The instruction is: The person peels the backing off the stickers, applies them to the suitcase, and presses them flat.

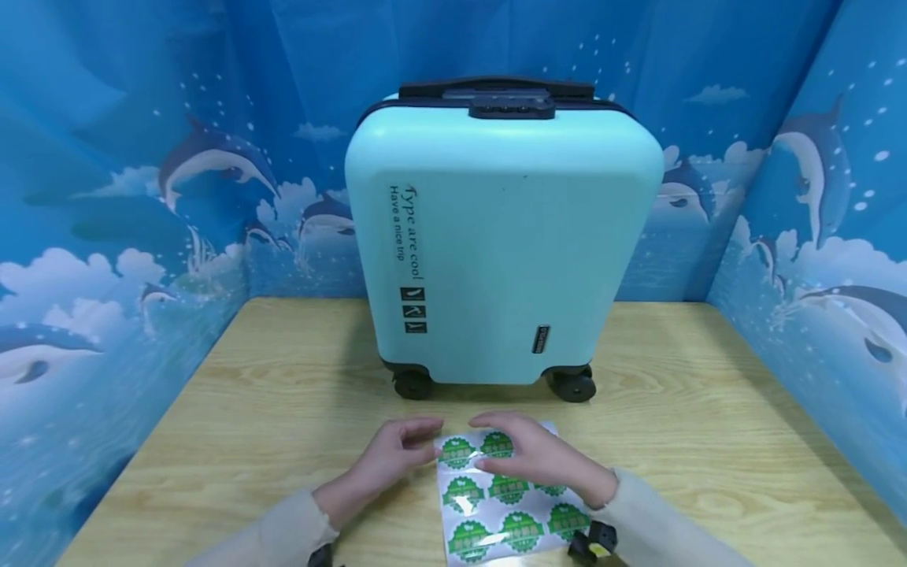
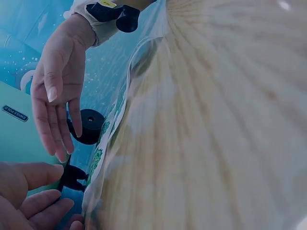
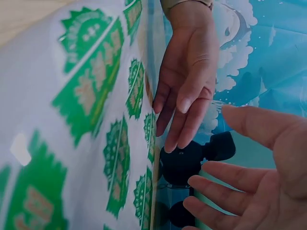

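Observation:
A white sheet of round green stickers (image 1: 523, 532) lies flat on the table in front of a mint-green suitcase (image 1: 489, 236). My left hand (image 1: 390, 461) is beside the sheet's left edge, fingers relaxed and holding nothing. Over the sheet's upper part hovers my right hand (image 1: 538, 453), its thumb and fingers spread, also holding nothing. The right wrist view shows the right hand (image 3: 259, 177) with loose fingers, apart from the stickers (image 3: 91, 81). In the left wrist view the left hand (image 2: 29, 196) is partly cut off; whether its fingertips touch the sheet I cannot tell.
The suitcase stands upright on black wheels (image 1: 572, 386) at the back of the wooden table (image 1: 283, 394), its black handle (image 1: 496, 85) on top. Blue curtains with dolphins (image 1: 212, 157) enclose the back and both sides.

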Motion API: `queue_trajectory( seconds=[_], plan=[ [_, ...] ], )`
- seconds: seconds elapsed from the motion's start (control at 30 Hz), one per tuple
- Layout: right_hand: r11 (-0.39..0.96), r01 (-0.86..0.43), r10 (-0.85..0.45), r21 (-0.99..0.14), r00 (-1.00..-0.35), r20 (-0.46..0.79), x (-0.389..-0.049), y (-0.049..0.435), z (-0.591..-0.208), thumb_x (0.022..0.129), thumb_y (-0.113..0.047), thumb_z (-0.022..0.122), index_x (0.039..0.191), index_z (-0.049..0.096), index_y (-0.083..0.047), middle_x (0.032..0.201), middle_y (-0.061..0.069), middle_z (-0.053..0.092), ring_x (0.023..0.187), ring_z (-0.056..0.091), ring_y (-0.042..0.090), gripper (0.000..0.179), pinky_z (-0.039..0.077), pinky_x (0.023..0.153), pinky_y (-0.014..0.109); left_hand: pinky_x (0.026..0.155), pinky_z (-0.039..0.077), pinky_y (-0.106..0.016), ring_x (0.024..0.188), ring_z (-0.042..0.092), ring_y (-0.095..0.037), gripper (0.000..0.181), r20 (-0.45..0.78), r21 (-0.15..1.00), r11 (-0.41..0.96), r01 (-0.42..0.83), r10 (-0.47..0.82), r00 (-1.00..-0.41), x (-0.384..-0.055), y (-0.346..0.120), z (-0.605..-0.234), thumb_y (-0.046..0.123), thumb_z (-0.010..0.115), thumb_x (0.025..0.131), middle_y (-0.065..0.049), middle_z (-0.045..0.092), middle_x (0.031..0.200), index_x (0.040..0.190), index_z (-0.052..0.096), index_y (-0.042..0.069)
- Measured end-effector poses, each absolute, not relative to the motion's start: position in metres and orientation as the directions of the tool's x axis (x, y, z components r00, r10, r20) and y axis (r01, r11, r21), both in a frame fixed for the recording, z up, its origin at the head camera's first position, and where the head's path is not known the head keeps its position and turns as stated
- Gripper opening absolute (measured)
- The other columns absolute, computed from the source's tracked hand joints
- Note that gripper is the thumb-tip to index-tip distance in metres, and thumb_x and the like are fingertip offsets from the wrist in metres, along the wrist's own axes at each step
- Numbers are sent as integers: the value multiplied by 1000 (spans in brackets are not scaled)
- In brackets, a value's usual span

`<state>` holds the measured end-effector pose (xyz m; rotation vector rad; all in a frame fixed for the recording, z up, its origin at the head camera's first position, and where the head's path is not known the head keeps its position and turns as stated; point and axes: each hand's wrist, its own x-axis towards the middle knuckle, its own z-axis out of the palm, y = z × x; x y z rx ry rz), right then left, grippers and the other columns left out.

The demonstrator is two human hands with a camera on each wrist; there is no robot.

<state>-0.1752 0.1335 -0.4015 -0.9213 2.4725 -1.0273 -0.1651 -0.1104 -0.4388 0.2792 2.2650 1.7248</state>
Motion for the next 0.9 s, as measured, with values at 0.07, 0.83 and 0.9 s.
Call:
queue_trajectory(
  seconds=[0.07,0.83,0.9],
  plan=[
    [546,-431,-655,-719,-754,-45,-175,131,-399,89,-34,65,132,51,-4,134,11,52,125,47,30,55,38,102,50,97,45,-42,116,55,-32,46,-98,955,295,-2,311,-945,-165,-111,-440,12,71,81,-16,58,127,124,57,1],
    [517,-287,-542,-807,-839,-49,-186,114,-431,81,-16,72,126,57,-4,128,12,58,119,52,31,48,38,102,50,93,47,-42,110,59,-30,37,-58,913,404,55,261,-964,-163,-116,-445,13,70,82,-15,63,119,117,63,1],
    [519,-255,-511,-816,-858,-57,-188,114,-434,80,-15,73,125,57,-5,128,12,58,119,52,31,49,37,102,51,94,47,-43,111,58,-31,37,-43,907,415,72,261,-964,-163,-115,-446,12,70,82,-15,63,119,116,63,1]
  ],
)
